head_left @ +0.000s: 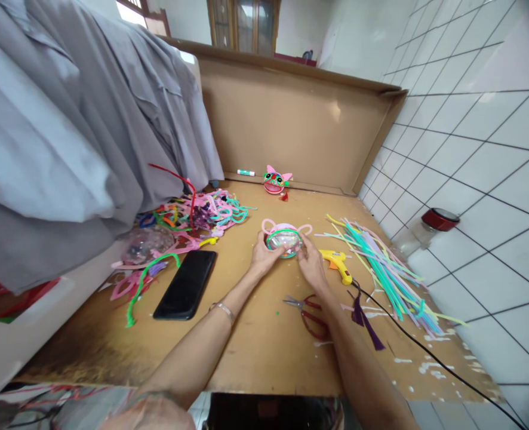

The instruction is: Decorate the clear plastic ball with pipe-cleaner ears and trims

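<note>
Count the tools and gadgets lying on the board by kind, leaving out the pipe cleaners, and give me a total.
Glue gun: 1
Scissors: 1
Phone: 1
Marker: 1
Finished pipe-cleaner faces: 1
Clear domes with pipe-cleaner trim, held between left hand and right hand: 1
Total: 6

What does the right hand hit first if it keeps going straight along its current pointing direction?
The right hand points up-left and already touches the clear dome with the green rim. Past that, probably the left hand on its far side; depth is unclear.
</note>
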The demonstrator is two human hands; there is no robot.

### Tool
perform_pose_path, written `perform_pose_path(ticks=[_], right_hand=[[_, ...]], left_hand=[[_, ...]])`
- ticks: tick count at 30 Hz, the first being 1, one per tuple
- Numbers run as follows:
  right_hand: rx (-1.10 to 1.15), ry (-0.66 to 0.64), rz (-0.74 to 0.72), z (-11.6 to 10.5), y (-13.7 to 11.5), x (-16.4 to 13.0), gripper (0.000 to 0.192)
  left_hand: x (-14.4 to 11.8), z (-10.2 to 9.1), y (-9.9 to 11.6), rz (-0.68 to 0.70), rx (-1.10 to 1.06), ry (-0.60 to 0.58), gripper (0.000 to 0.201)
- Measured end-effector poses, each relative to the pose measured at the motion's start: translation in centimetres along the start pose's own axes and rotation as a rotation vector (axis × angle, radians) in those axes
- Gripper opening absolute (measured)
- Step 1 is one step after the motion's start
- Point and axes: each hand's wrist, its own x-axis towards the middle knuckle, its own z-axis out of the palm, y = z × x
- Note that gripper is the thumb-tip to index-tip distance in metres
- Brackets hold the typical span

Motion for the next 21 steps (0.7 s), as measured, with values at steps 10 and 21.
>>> perform_pose_path(ticks=[10, 21], right_hand=[[0.097, 0.113, 0.134, 0.5, -0.3, -0.4, 0.035], [-0.158, 0.026, 0.171, 0.3, -1.1, -0.9, 0.029]], left_hand=[[0.6, 0.0, -0.9, -0.011, -0.084, -0.017, 0.062], [0.8, 0.2, -1.6, 0.063, -0.026, 0.006, 0.065]])
